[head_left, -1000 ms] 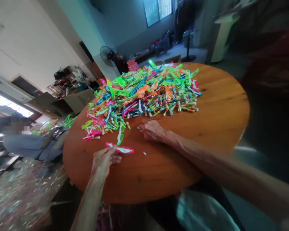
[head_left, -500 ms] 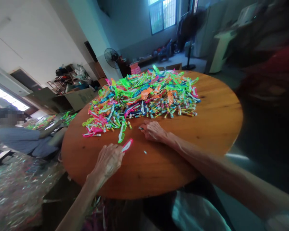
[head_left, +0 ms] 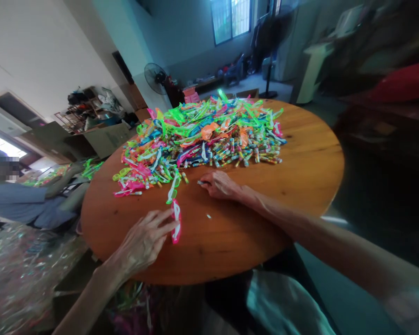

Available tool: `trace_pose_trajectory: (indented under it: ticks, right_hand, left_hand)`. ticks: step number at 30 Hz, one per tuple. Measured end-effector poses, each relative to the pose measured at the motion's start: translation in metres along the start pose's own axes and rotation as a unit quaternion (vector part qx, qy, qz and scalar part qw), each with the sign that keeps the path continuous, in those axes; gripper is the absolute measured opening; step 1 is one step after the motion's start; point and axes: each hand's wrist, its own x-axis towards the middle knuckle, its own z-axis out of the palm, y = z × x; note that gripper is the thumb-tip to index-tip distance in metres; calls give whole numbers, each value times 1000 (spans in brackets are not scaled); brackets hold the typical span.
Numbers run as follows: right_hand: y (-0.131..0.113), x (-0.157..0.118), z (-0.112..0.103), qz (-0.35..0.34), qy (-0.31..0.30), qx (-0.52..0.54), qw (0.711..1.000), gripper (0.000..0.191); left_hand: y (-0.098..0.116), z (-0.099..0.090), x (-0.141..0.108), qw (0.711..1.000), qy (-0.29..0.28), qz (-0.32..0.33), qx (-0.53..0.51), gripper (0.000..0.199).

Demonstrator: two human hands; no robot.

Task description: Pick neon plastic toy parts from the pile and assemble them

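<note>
My left hand [head_left: 145,239] is open, its fingers spread and the fingertips resting on pink toy glasses [head_left: 175,228] with a white strip inside. Above these lie green toy glasses [head_left: 173,188], end to end with the pink pair and close to the pile. My right hand [head_left: 219,185] is closed in a pinch near the front of the pile, around something small whose pale tip [head_left: 199,183] sticks out at the left; the rest is hidden by the fingers. A tiny white piece [head_left: 208,216] lies on the wood between both hands.
A large heap of coloured toy glasses [head_left: 209,123] and small striped tubes [head_left: 256,153] covers the far half of the round wooden table [head_left: 300,186]. At the left sits another person [head_left: 31,197] beside more toys. A fan [head_left: 156,77] and cardboard boxes [head_left: 106,139] stand behind.
The pink glasses have turned from slanted in my left fingers to lying lengthwise below the green pair. My left fingers have spread. The right hand has stayed in its pinch; the view has shifted slightly.
</note>
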Motion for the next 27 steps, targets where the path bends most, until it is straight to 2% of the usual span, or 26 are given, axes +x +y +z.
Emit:
trace_pose_trajectory:
  ticks: [2, 6, 12, 15, 22, 27]
  right_hand:
    - [-6, -5, -2, -10, -14, 18, 1000, 25]
    - [-19, -28, -8, -52, -25, 54, 997, 22]
    - [-20, -54, -11, -77, -49, 8, 996, 23]
    - [-18, -54, -11, -90, -57, -17, 994, 23]
    - [-16, -53, -13, -104, -69, -14, 992, 20]
    - [-14, -55, -17, -137, -75, -39, 987, 19]
  left_hand:
    - [1, 2, 4, 1000, 6, 28, -4, 38]
    - [8, 12, 18, 997, 56, 61, 3, 24]
    - [17, 20, 34, 993, 99, 69, 0, 19]
    - [18, 20, 40, 992, 103, 79, 0, 15]
    - [18, 25, 56, 986, 89, 107, 96, 20]
    - [15, 23, 69, 992, 73, 61, 83, 22]
